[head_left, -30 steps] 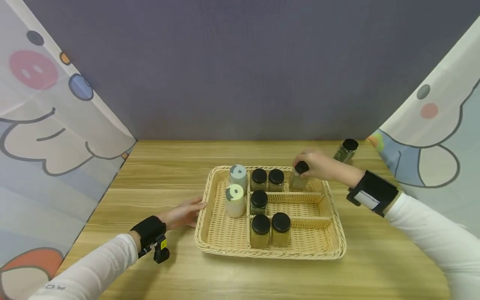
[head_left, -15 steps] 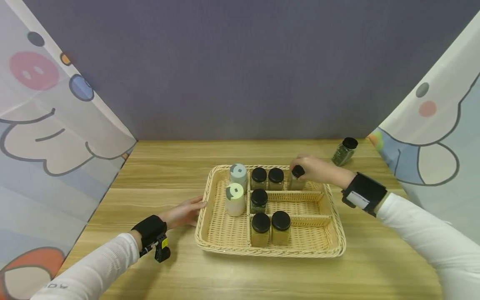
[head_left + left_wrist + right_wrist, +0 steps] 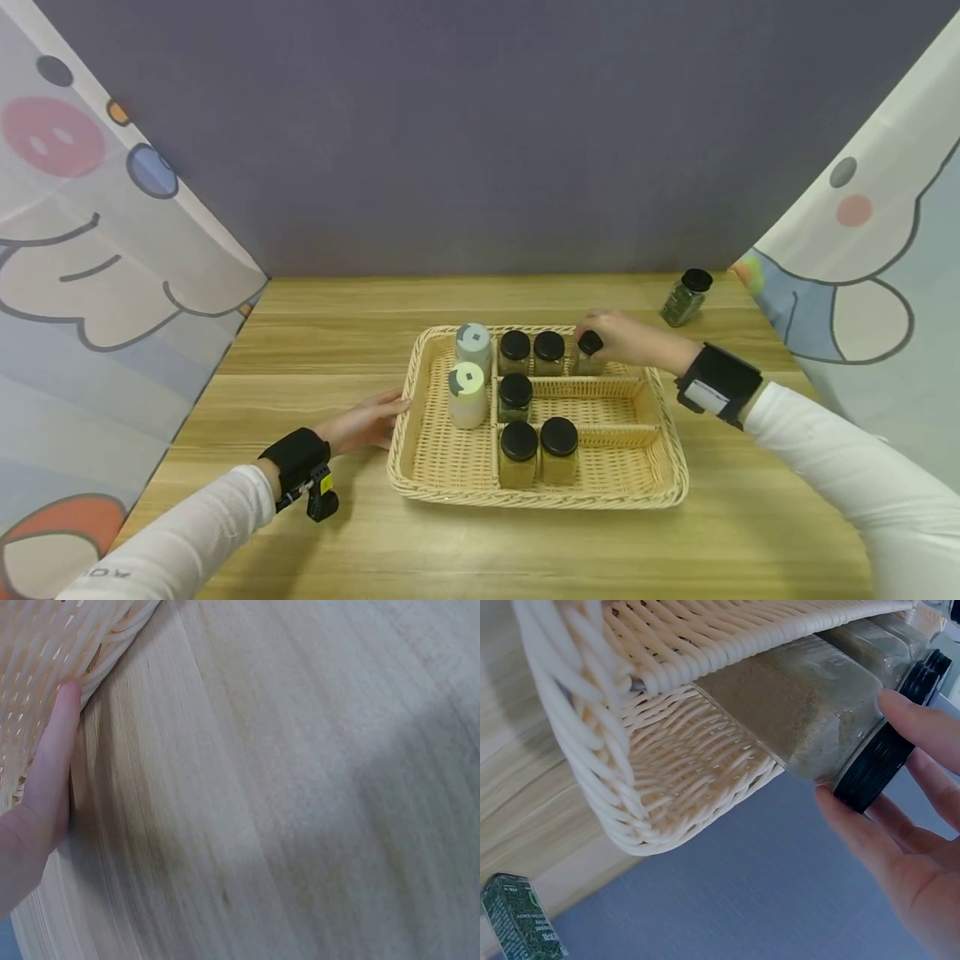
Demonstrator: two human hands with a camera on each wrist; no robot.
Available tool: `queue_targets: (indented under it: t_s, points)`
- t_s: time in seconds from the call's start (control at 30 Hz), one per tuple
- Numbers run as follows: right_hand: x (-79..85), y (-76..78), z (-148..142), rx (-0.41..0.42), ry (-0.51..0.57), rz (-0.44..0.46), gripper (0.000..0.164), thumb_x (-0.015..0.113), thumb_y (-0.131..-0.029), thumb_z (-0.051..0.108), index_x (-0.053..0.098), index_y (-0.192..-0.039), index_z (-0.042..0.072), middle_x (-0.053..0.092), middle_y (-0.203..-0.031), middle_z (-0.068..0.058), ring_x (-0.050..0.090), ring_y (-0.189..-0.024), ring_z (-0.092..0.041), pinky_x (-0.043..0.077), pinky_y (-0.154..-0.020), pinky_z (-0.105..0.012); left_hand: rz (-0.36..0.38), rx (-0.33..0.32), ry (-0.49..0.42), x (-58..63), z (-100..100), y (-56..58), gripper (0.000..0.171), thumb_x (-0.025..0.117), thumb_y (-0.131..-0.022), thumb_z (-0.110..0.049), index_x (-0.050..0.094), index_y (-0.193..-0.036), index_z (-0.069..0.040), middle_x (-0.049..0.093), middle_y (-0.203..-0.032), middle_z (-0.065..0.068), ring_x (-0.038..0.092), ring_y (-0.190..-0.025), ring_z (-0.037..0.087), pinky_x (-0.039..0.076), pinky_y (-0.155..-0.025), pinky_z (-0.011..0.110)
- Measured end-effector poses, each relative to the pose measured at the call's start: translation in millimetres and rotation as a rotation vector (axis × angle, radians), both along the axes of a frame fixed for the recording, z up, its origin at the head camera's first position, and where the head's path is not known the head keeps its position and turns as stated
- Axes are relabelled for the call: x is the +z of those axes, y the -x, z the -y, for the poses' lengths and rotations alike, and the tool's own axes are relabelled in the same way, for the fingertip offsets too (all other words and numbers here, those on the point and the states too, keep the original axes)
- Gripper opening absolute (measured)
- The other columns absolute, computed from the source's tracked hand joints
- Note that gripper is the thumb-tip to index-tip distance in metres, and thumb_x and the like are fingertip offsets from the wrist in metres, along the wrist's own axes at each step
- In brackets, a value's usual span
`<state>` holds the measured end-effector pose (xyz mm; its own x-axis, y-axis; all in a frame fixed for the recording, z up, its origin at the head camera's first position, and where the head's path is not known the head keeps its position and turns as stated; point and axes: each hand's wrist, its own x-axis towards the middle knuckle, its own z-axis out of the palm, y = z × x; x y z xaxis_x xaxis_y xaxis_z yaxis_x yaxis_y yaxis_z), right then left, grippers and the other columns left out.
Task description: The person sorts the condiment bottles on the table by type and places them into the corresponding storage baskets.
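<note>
A wicker basket [image 3: 459, 465] with compartments sits on the table. My left hand [image 3: 367, 423] touches its left rim; in the left wrist view, one straight finger [image 3: 54, 754] lies against the weave. With my right hand [image 3: 626, 340] I grip a black-lidded spice jar [image 3: 802, 712] by its lid. This jar holds a light brown powder and stands upright in the back compartment, right of two similar jars [image 3: 514, 346] [image 3: 549, 347]. The right wrist view shows my thumb and fingers around the lid's edge.
The middle compartment holds one jar [image 3: 515, 398]; the front holds two [image 3: 518, 454] [image 3: 559, 450]. Two pale-capped containers [image 3: 473, 346] [image 3: 468, 400] stand in the left section. A jar of green herbs [image 3: 682, 302] stands on the table [image 3: 337, 333] at the back right, before a grey wall [image 3: 480, 150].
My right hand has moved slightly left and the jar now stands a little closer to its neighbours, still gripped by the lid. The left hand has stayed at the basket's rim.
</note>
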<state>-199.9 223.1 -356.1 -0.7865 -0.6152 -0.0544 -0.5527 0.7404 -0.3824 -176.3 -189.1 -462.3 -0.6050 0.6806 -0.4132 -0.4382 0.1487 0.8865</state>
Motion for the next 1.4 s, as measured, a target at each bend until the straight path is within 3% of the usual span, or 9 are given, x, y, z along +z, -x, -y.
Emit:
queue_targets:
  t_s: [0.83,1.4]
  points:
    - [-6.8,-2.2,5.5,0.043,0.023,-0.039,0.031,0.071,-0.063,-0.005,0.062,-0.092,0.001,0.056,-0.095,-0.015,0.055,-0.085,-0.028,0.048,-0.071,-0.037,-0.009,-0.004,0.015,-1.4,1.7,-0.2,0.059,0.031,-0.097,-0.027,0.0,-0.143,-0.007,0.026,-0.138,0.026,0.036,-0.121,0.036,0.038,-0.09,0.051]
    - [-8.9,-4.6,6.4,0.057,-0.009,-0.081,0.033,0.073,-0.067,0.0,0.061,-0.097,0.003,0.055,-0.099,-0.014,0.057,-0.087,-0.029,0.049,-0.074,-0.038,-0.016,-0.012,0.022,-2.0,1.3,2.4,0.06,0.032,-0.097,-0.028,-0.001,-0.142,-0.007,0.028,-0.137,0.026,0.038,-0.119,0.035,0.039,-0.09,0.051]
